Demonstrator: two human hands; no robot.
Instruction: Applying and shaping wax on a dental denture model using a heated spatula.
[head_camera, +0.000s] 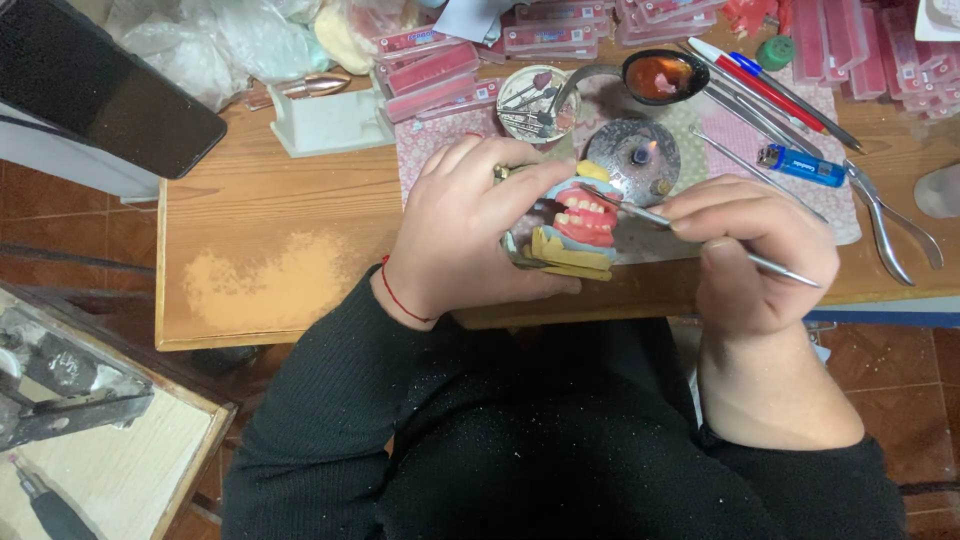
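Worktop (270, 250): wooden, crowded along the far edge, with a pale dusty patch on the bare near-left part
Dark panel (100, 90): flat and black, lying at the far left corner
Left hand (470, 225): fingers curled tight around the denture model, thumb under it, a red thread at the wrist
Right hand (750, 250): fingers pinched shut on the thin metal instrument, just right of the model
Denture model (580, 225): pink gums with white teeth on a yellowish base, held above the near edge of the worktop, between the two hands
Metal instrument (700, 235): slim and silver, tip touching the pink gum, handle running out past the right hand
Burner (635, 155): round metal dish with a small flame at its middle, just behind the model
Spoon (655, 75): dark bowl holding reddish melted stuff, beyond the burner
Round tin (535, 100): full of small tools, left of the spoon
Pliers (890, 220): silver, lying at the right
Lighter (800, 165): blue, lying between burner and pliers
Pens (760, 85): red and blue, side by side at the far right
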